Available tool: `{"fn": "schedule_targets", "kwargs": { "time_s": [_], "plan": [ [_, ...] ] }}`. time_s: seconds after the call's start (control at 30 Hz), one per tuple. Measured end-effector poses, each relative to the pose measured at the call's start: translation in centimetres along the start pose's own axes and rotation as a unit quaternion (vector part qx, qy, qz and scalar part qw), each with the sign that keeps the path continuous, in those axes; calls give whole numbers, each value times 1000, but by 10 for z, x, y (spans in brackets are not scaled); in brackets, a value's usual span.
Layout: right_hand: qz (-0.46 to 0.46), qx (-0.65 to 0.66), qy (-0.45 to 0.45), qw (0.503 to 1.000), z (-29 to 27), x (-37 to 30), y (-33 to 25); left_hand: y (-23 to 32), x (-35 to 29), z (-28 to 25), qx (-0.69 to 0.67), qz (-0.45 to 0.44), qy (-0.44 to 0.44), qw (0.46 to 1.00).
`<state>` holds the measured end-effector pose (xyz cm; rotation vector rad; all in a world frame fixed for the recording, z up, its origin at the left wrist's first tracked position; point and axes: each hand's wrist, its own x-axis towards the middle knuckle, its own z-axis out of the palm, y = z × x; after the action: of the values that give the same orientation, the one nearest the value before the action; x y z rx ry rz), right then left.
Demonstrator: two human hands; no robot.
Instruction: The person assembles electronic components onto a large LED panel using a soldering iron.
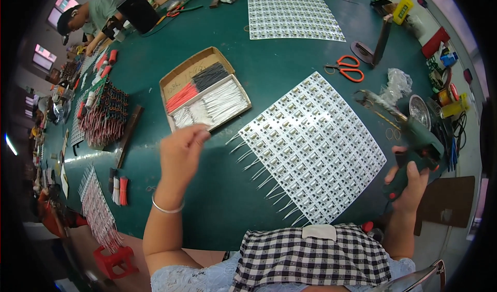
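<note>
My left hand is closed, thumb and fingers pressed together, at the near edge of a cardboard box. Anything between its fingertips is too blurred to make out. Inside the box lie short cut wires: red wires, black wires and white wires. On the right, my right hand grips a dark green soldering gun, whose metal front points left toward the board. Between my hands rests a white circuit board panel in a grid of small units. Several white wires stick out along its lower left edge.
A second white panel lies at the far side. Orange-handled scissors, a crumpled plastic bag and a metal bowl are at the right. Stacked wired boards stand left. A person works at the far left.
</note>
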<state>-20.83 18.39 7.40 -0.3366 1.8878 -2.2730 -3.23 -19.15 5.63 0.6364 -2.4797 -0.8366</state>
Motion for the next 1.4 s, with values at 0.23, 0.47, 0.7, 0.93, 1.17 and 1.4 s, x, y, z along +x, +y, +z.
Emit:
{"fn": "schedule_targets", "kwargs": {
  "time_s": [0.23,0.47,0.7,0.93,1.17,1.4],
  "plan": [
    [137,51,-160,976,52,-17,15,52,-44,56,-382,-226,-320,837],
    [221,108,-298,922,89,-23,28,75,-56,75,-568,-310,-414,640],
    [164,125,-319,925,98,-15,37,67,-49,78,-542,-292,-453,645],
    [221,37,-338,914,100,-15,35,66,-48,73,-471,-252,-431,727],
    [125,48,-208,969,64,8,18,40,-49,48,-288,9,-272,918],
    [114,-2,-136,984,33,-9,-3,39,-63,37,-111,40,-126,985]
  ]
}}
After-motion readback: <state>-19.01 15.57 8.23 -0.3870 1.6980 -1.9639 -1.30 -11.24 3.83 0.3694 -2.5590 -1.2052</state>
